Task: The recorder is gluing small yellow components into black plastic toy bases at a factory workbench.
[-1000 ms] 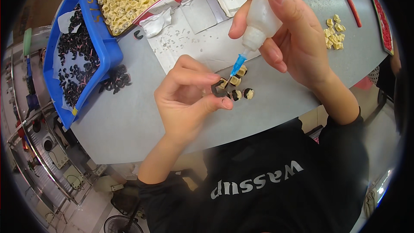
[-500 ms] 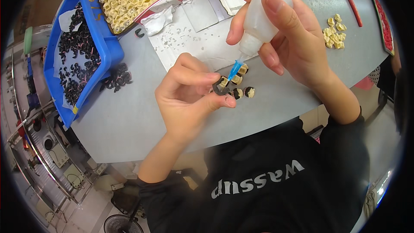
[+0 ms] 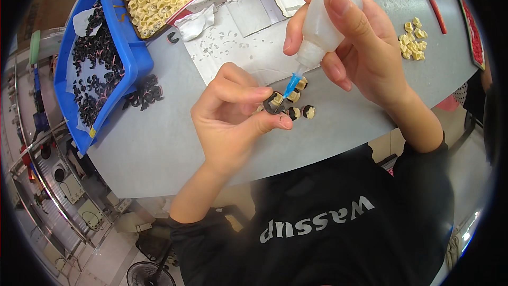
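While my left hand [image 3: 233, 111] pinches a small black ring [image 3: 273, 104] between thumb and forefinger just above the grey table [image 3: 159, 148], my right hand [image 3: 354, 42] grips a white squeeze bottle [image 3: 324, 18], blue tip [image 3: 291, 86] touching the ring. Few finished pieces [image 3: 301, 111] sit just right of it. Blue bin [image 3: 132, 47] of black rings far left; loose tan parts [image 3: 413, 39] far right.

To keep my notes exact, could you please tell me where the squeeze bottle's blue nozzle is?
In the head view, centre: the blue nozzle touches the black piece pinched by the left hand.
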Tool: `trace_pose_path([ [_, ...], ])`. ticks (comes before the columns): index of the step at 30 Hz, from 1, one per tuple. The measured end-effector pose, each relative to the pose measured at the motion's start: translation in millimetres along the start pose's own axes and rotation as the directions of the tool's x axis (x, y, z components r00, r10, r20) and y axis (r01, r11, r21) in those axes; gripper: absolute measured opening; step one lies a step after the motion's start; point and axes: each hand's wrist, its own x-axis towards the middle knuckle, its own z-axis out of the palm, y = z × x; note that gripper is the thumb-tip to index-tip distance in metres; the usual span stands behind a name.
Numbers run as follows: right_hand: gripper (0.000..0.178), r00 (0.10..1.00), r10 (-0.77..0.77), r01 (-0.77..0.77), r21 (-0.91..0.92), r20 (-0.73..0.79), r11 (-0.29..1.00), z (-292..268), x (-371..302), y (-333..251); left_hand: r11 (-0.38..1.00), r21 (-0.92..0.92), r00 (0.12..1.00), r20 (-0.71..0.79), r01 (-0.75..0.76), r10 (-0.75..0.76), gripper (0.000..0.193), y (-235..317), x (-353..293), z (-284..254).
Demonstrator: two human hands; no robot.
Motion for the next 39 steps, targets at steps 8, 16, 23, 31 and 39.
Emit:
trace_pose_path([
  [8, 0.026, 0.994, -0.106, 0.097, 0.183, 0.04, 0.978, 1.6, 4.7, 16.3, 1.0, 0.001, 1.0, -0.003, -0.003, 0.003, 0.035, -0.8, -0.6, -0.4],
  [16, 0.025, 0.99, -0.131, 0.121, 0.185, 0.044, 0.975, 0.0, 5.8, 17.9, 1.0, 0.003, 1.0, -0.024, -0.011, 0.011, 0.035, -1.2, 0.1, -0.5],
  [23, 0.024, 0.986, -0.156, 0.145, 0.174, 0.054, 0.974, -0.9, 6.1, 18.2, 1.0, 0.013, 0.999, -0.033, 0.0, 0.001, 0.034, -0.4, -0.9, -0.9],
  [31, 0.025, 0.984, -0.177, 0.169, 0.175, 0.034, 0.97, -0.4, 7.3, 19.1, 0.999, 0.034, 0.999, -0.043, 0.008, -0.007, 0.037, -0.7, -1.2, -0.8],
  [39, 0.026, 0.989, -0.145, 0.137, 0.224, 0.017, 0.965, -0.5, 8.0, 21.0, 0.997, 0.067, 0.998, -0.06, 0.035, -0.031, 0.037, 0.1, -0.8, 1.6],
])
